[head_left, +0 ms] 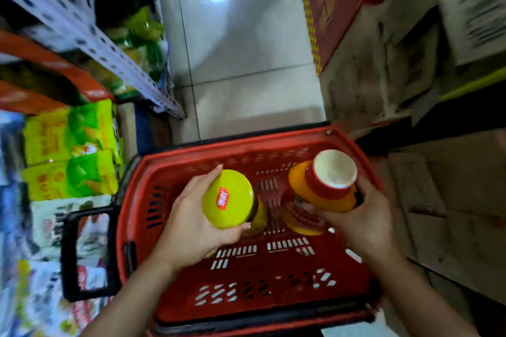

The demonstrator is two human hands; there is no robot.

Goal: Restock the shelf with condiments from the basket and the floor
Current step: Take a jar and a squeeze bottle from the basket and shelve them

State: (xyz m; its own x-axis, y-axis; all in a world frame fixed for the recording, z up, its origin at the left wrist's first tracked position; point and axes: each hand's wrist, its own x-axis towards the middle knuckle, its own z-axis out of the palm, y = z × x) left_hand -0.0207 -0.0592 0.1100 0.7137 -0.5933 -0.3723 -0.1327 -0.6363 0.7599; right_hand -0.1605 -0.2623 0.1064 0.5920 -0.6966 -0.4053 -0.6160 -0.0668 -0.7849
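1. Red plastic basket [246,140]: we count one, and two jars held above it.
2. Our left hand [189,221] curls round the yellow-lidded jar [228,198], which has a red sticker on top.
3. Our right hand [364,221] grips the tilted orange jar [312,194], whose red cap has a white top.

The jar [228,198] has a broad yellow-green lid with a small red sticker and a yellowish body below. It is lid-up in the left grip [189,216], over the left half of the basket [273,282]. The bottle [323,194] is orange with a red cap, white on top. It is tilted, cap toward the far right, in the right grip [361,216] over the basket's right side. The basket is red slotted plastic with a black handle [87,254] at its left. Pale tiled floor [246,63] shows beyond its far rim. The shelf [90,44], white perforated metal, stands at the left.
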